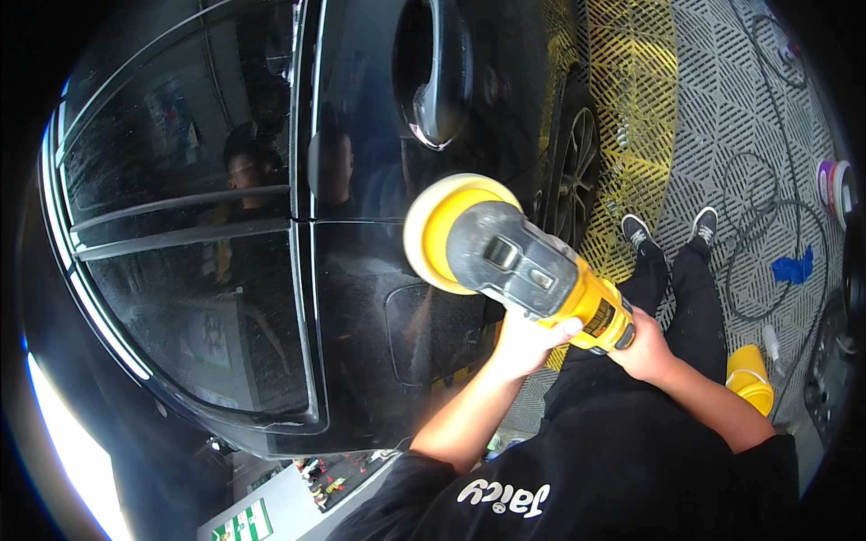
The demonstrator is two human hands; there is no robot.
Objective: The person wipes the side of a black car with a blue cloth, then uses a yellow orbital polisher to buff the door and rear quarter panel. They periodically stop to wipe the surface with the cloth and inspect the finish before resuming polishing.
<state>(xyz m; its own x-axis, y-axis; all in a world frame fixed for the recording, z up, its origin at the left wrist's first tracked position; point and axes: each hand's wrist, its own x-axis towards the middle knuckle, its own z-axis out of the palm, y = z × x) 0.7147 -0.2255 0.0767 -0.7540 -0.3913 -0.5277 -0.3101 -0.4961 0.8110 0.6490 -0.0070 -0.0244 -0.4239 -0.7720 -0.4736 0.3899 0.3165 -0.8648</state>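
Note:
Both my hands hold a yellow and black power polisher (524, 257) at a slant. My left hand (531, 345) grips the body from below, its thumb over the yellow housing. My right hand (643, 348) is wrapped around the rear end of the tool. The round foam pad (423, 237) faces a glossy black car door panel (362, 270); I cannot tell whether it touches. Above the pad is a door handle (450, 74). A fuel flap outline (416, 335) shows below it, with hazy, dusty marks on the paint around it.
A car wheel (578, 162) stands beside my shoes (666, 226). On the grated floor (710, 122) lie a looped black cable (731, 270), a blue cloth or scrap (793, 266), a white bottle (772, 348) and a yellow bucket (749, 379). A tub (835, 193) stands at right.

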